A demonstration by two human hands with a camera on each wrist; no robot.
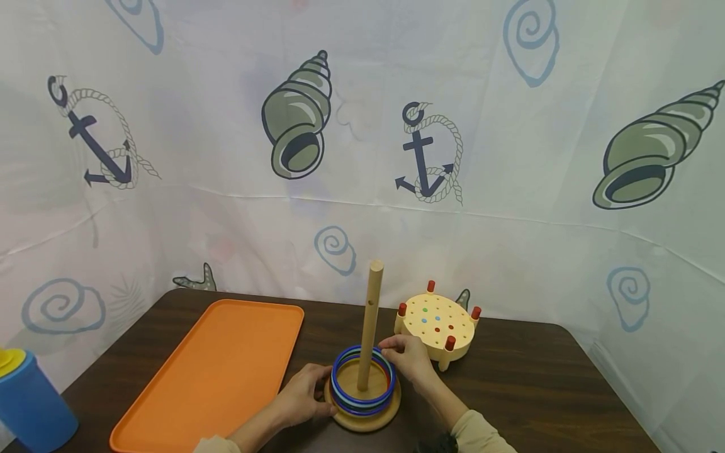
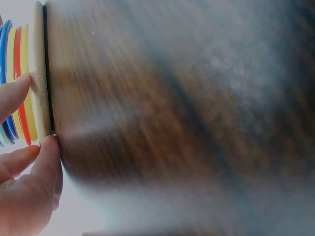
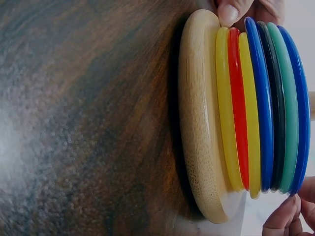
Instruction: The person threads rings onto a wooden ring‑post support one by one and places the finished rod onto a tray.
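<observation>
A wooden peg stand (image 1: 370, 314) rises upright from a round base (image 3: 199, 128). Stacked around its peg are several thin plastic rings: yellow (image 3: 225, 108), red (image 3: 239, 108), dark, green and blue. At the left, my left hand (image 1: 303, 393) holds the edge of the base, its fingertips also close against the lowest rings in the left wrist view. On the far right side, my right hand (image 1: 412, 358) pinches the rim of the topmost blue ring (image 3: 301, 123). That ring still lies on the stack.
An orange tray (image 1: 226, 365) lies left of the stand. Behind and to the right stands a cream round pegboard (image 1: 433, 321) with red-tipped legs pointing up. A blue canister with a yellow lid (image 1: 34, 402) is at the far left. A printed curtain hangs behind the brown table (image 1: 538, 384).
</observation>
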